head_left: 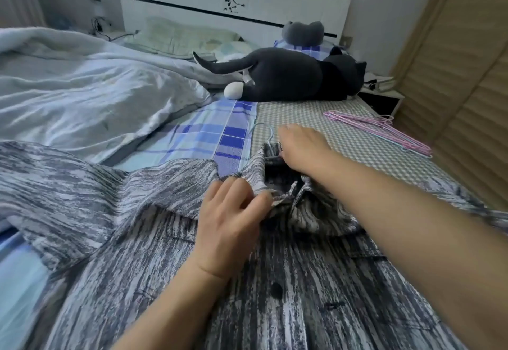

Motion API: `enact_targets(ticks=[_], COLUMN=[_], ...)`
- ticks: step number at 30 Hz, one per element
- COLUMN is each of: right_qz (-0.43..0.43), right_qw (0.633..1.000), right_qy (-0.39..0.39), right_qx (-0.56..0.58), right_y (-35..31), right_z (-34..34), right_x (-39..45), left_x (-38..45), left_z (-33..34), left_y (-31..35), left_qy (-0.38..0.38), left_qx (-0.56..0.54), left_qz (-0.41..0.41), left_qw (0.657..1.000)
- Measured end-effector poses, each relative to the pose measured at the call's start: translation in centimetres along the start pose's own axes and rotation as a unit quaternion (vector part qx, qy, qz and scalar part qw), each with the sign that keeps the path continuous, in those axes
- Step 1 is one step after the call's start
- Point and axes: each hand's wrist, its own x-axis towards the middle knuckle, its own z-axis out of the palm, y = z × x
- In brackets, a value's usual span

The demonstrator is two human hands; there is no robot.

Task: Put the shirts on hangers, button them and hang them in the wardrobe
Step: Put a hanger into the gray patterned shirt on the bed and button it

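Observation:
A grey streaked shirt (pixel 288 281) lies spread on the bed in front of me, front side up, with a dark button showing on its placket. My left hand (pixel 231 217) pinches the left side of the collar. My right hand (pixel 303 149) rests at the neck opening, fingers curled down onto the fabric by the collar. A thin light-blue hanger hook (pixel 270 140) sticks out of the neck just left of that hand; the hanger's body is hidden inside the shirt.
A pile of pink and light-blue hangers (pixel 384 132) lies on the checked sheet at the right. A dark plush cat (pixel 288 77) lies across the bed farther back. A crumpled pale duvet (pixel 82 96) fills the left. A slatted wardrobe door (pixel 467 88) stands at the right.

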Motion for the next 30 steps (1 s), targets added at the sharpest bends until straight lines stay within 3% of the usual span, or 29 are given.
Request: enact_targets(ticks=[3, 5, 8, 11, 13, 16, 19, 23, 27, 30], right_qz=[-0.068, -0.097, -0.085, 0.000, 0.015, -0.008, 0.032, 0.043, 0.058, 0.108], right_qw=[0.992, 0.988, 0.994, 0.990, 0.985, 0.985, 0.993, 0.997, 0.997, 0.990], right_qy=[-0.109, -0.113, -0.011, 0.122, 0.148, 0.153, 0.102, 0.001, -0.001, -0.036], right_qx=[-0.017, -0.034, -0.061, -0.063, -0.085, -0.084, -0.059, -0.066, -0.047, 0.089], right_y=[1.3, 1.5, 2.4, 5.6, 7.0, 5.9, 4.7, 3.1, 3.0, 2.8], right_z=[0.0, 0.5, -0.2, -3.5, -5.1, -5.6, -2.2, 7.3, 11.7, 9.6], right_x=[0.6, 0.3, 0.4, 2.1, 3.6, 5.9, 8.0, 8.0, 7.2, 6.7], left_x=[0.8, 0.9, 0.4, 0.1, 0.6, 2.3, 2.8, -1.3, -2.4, -2.1], left_z=[0.4, 0.6, 0.7, 0.9, 1.0, 2.9, 5.8, 8.8, 10.2, 9.6], left_y=[-0.3, -0.3, -0.6, -1.1, -1.1, -2.5, -6.1, -9.0, -9.7, -9.6], left_qy=[0.000, -0.009, -0.069, -0.179, -0.260, -0.363, -0.458, -0.568, -0.584, -0.594], left_qx=[-0.003, -0.007, 0.007, 0.073, 0.101, 0.127, 0.151, 0.106, 0.079, 0.090], left_qz=[-0.002, 0.007, -0.018, -0.129, -0.177, -0.162, -0.129, -0.201, -0.219, -0.207], left_qw=[1.000, 1.000, 0.997, 0.973, 0.944, 0.909, 0.867, 0.791, 0.777, 0.772])
